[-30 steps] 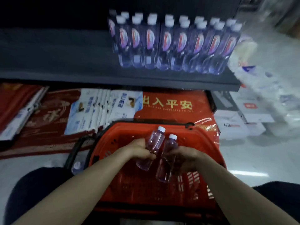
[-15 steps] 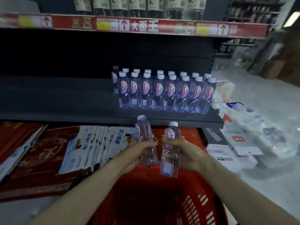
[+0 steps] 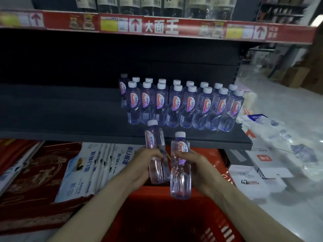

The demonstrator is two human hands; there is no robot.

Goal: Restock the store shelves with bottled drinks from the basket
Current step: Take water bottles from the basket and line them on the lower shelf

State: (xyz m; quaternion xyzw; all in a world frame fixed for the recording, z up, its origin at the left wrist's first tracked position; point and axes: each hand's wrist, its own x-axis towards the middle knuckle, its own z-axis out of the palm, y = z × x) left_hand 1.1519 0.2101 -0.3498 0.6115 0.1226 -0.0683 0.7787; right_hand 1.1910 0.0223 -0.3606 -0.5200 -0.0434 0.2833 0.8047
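Bottled drinks fill both hands: the left hand (image 3: pixel 143 165) is wrapped around the middle of one clear bottle with a white cap, the left bottle (image 3: pixel 156 152), which tilts a little to the left, and the right hand (image 3: pixel 197 169) is closed around the right bottle (image 3: pixel 180 167), which stands nearly upright with its red and white label facing the camera. The two bottles are just beside each other, their lower halves close enough that I cannot tell whether they touch. Both are held above the red plastic basket (image 3: pixel 215 229), whose dark inside shows below the forearms, and in front of the front edge of the dark shelf (image 3: pixel 70 119). On that shelf, toward its right end, stands a group of shelved bottles (image 3: pixel 183 103) of the same kind in rows, upright with labels forward, while the left stretch of the shelf is bare. Above runs a red price strip (image 3: pixel 157 26) with white characters and arrows, and darker bottles stand on the level over it. Below the shelf lie red printed mats (image 3: pixel 35 172) and blue and white packets (image 3: pixel 90 166); white boxes (image 3: pixel 258 173) sit on the floor to the right
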